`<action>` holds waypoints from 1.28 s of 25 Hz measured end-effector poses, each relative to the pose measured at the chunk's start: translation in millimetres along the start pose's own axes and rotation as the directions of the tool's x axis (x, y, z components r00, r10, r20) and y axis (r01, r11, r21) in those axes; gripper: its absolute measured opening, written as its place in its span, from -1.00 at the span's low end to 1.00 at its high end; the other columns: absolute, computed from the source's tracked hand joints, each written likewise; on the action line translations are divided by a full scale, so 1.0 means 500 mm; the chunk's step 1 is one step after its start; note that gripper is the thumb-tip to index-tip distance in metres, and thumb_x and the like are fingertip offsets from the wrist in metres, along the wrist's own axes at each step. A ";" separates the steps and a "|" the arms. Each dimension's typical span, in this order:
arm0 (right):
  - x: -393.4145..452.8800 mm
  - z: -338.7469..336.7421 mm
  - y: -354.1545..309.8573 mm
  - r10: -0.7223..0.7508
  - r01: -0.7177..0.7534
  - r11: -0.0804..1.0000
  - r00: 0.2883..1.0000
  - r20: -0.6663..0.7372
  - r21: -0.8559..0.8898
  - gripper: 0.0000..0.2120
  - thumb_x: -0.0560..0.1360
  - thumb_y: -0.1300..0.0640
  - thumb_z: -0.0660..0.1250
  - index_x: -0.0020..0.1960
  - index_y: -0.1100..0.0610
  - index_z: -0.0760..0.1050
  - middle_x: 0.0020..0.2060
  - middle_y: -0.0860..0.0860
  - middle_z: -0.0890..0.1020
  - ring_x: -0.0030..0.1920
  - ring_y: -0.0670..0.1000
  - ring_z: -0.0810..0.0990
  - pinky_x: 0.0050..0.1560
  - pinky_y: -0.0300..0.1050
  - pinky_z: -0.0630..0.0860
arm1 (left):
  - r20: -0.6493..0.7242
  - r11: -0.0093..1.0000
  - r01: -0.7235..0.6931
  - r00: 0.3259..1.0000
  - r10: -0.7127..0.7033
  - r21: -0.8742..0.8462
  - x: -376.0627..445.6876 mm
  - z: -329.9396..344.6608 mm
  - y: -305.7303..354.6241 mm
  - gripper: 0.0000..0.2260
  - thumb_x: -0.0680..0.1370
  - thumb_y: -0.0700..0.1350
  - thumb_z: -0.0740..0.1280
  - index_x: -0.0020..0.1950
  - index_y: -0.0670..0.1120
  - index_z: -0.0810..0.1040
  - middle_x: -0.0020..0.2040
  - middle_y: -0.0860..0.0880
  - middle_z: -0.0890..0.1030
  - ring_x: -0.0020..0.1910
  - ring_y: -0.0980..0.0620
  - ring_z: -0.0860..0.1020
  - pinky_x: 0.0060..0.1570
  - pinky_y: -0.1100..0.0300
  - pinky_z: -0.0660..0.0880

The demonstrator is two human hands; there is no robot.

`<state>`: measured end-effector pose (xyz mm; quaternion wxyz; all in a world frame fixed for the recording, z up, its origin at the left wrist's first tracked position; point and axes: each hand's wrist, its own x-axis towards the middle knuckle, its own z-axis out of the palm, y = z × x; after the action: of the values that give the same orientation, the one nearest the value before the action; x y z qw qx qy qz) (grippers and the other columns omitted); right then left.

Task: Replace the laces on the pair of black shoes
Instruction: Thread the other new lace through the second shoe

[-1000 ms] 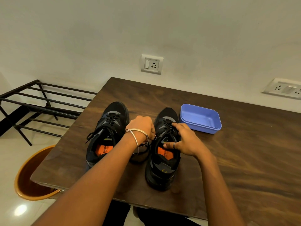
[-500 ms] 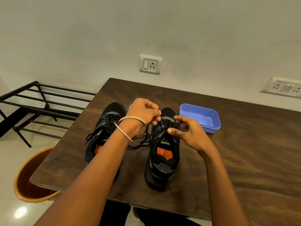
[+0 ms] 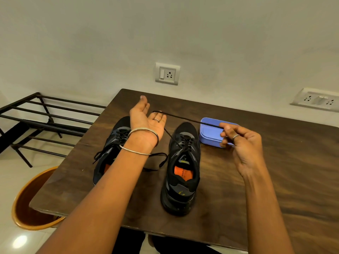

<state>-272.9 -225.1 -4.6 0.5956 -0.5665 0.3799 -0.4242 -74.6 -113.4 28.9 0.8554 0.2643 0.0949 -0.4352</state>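
Two black shoes with orange insoles stand side by side on the dark wooden table (image 3: 238,189), toes pointing away from me. The left shoe (image 3: 111,149) is laced and partly hidden by my left forearm. From the eyelets of the right shoe (image 3: 183,182) a black lace (image 3: 183,118) rises to my left hand (image 3: 145,120). That hand is raised palm up above the shoes, with the lace hooked round a curled finger. The lace then runs taut to the right, where my right hand (image 3: 244,143) pinches it between thumb and fingers. The lace's other end lies loose between the shoes.
A blue plastic box (image 3: 209,137) sits just right of the right shoe's toe, partly behind my right hand. A black metal rack (image 3: 45,121) stands left of the table, and an orange bin (image 3: 25,208) sits on the floor below the table's left corner.
Both hands have lifted from the right shoe's tongue and moved apart. The lace has been drawn up from the shoe and now stretches taut between them.
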 end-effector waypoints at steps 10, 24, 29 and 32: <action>-0.015 0.065 0.014 -0.054 0.136 0.934 0.968 0.245 -0.330 -0.97 0.49 0.31 0.41 -0.08 0.23 0.60 -0.29 0.08 0.70 -0.28 0.02 0.69 -0.19 -0.13 0.63 | 0.276 -0.420 -0.143 0.921 0.276 0.896 0.022 -0.040 -0.048 -0.83 0.55 -0.04 0.35 0.06 -0.06 0.66 0.03 -0.08 0.66 0.01 -0.07 0.61 0.03 0.07 0.56; -0.009 0.075 0.034 -0.129 0.253 0.823 0.955 0.267 -0.508 -0.89 0.35 0.25 0.54 -0.15 0.11 0.69 -0.26 -0.01 0.70 -0.20 -0.06 0.66 -0.11 -0.22 0.60 | 0.143 0.098 -0.123 0.962 -0.234 0.988 -0.001 -0.033 -0.063 -0.89 0.51 -0.25 0.41 -0.05 -0.29 0.67 -0.21 -0.17 0.68 -0.58 0.19 0.40 -0.55 0.37 0.36; -0.010 0.075 0.049 0.066 0.138 0.806 0.945 0.319 -0.576 -0.87 0.36 0.29 0.53 -0.14 0.12 0.67 -0.25 0.11 0.70 -0.16 0.12 0.68 -0.03 0.09 0.65 | 0.100 0.021 -0.098 0.963 -0.249 0.995 -0.002 -0.045 -0.071 -0.92 0.50 -0.29 0.40 -0.10 -0.31 0.65 -0.18 -0.22 0.67 -0.56 0.17 0.38 -0.61 0.38 0.30; -0.011 0.070 0.053 0.071 0.131 0.797 0.949 0.307 -0.590 -0.93 0.37 0.21 0.54 -0.16 0.11 0.69 -0.27 0.09 0.69 -0.18 0.09 0.67 -0.07 0.12 0.64 | 0.137 -0.017 -0.146 0.961 -0.239 0.989 -0.003 -0.052 -0.070 -0.92 0.46 -0.32 0.43 -0.06 -0.28 0.67 -0.32 -0.10 0.65 -0.57 0.19 0.40 -0.59 0.38 0.31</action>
<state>-240.2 -207.6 -28.5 0.4297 -0.7924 0.3865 -0.1950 -101.3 -115.4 -5.2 0.3983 0.7293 -0.3512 -0.4315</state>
